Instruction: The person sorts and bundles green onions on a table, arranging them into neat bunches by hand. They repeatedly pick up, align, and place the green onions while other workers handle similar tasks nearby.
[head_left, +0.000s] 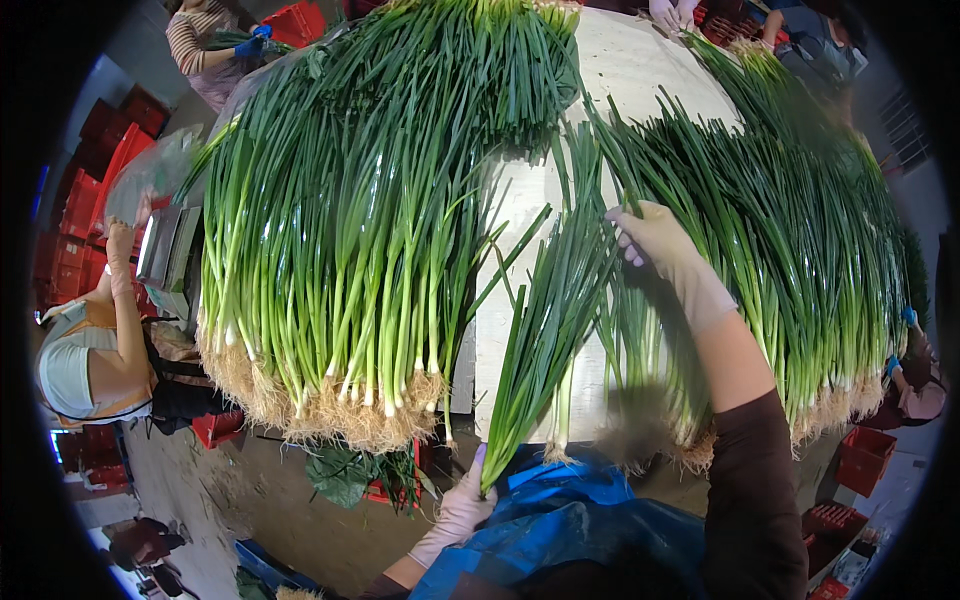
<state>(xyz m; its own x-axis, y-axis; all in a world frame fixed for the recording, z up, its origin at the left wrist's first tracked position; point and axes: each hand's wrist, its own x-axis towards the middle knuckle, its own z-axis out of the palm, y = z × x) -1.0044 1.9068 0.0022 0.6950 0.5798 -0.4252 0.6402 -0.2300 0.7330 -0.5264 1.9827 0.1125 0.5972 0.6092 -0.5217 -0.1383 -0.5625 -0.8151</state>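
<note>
My gloved left hand (469, 495) grips a bunch of leafy green garlic or leek stalks (544, 330) by the lower ends, close to my blue apron (570, 525). The bunch slants up and right over the pale tabletop (517, 187). Further up, my gloved right hand (652, 236) has its thumb and fingers closed around leaves (628, 184) at the near edge of the right-hand pile (772, 247). Below the bunch, a loose stalk (562, 412) lies with its roots at the table's front edge. The bunch's root ends are hidden in my left hand.
A large stalk pile (337, 247) covers the left side, roots overhanging the front edge. Another pile (480, 45) lies behind it. A scale-like device (166, 247) stands at far left. Co-workers (105, 352) are around the table. Red crates (865, 459) stand on the floor.
</note>
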